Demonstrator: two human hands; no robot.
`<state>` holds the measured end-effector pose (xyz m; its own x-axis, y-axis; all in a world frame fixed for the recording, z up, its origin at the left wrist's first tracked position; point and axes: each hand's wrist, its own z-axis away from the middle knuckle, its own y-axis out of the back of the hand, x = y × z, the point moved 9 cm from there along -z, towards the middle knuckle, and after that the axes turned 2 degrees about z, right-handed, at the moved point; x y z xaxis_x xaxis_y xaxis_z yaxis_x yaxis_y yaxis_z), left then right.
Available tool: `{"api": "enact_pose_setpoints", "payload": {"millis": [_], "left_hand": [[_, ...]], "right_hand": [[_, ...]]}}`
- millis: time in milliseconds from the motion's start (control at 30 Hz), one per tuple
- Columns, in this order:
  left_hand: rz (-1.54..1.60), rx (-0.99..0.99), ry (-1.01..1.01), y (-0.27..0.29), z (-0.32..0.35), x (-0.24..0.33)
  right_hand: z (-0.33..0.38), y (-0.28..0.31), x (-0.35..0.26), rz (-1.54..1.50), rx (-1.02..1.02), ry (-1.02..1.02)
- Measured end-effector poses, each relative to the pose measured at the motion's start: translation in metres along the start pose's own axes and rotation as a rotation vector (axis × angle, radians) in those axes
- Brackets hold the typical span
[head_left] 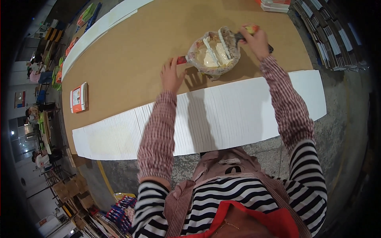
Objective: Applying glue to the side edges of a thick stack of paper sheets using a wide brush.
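While gripped, brush (232, 39) seemingly meets bowl (214, 55).

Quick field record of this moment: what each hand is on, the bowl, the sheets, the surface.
left hand: flat on the brown board, beside the bowl
right hand: gripping the brush handle
bowl: plastic-lined, holds white paste, brush head resting in it
white sheets: long overlapped row along the board's near edge
orange-and-white box: lying on the board, far left
stacked flat cartons: upper right
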<state>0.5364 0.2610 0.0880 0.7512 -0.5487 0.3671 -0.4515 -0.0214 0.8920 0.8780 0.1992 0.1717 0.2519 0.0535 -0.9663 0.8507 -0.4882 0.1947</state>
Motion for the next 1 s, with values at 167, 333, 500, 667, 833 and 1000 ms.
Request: {"api": "enact_pose_setpoints", "payload": {"millis": [167,333,500,667,833,1000], "left_hand": [[0.236,0.109,0.107,0.045,0.176,0.031],[0.227,0.157,0.664,0.075,0.365,0.023],[0.155,0.229,1.032,0.083,0.479,0.023],[0.297,0.354,1.215,0.072,0.510,0.018],[0.398,0.461,1.346,0.059,0.528,0.005],[0.394,0.561,1.393,0.046,0.554,-0.008]], "right_hand": [[-0.024,-0.055,0.011,0.424,-0.069,0.082],[-0.025,-0.088,0.029,0.613,-0.089,0.152],[-0.019,-0.103,0.055,0.644,-0.052,0.186],[-0.025,-0.083,0.049,0.581,-0.062,0.108],[-0.037,-0.055,0.040,0.202,-0.104,-0.022],[-0.049,-0.046,0.066,0.189,-0.072,-0.030]]}}
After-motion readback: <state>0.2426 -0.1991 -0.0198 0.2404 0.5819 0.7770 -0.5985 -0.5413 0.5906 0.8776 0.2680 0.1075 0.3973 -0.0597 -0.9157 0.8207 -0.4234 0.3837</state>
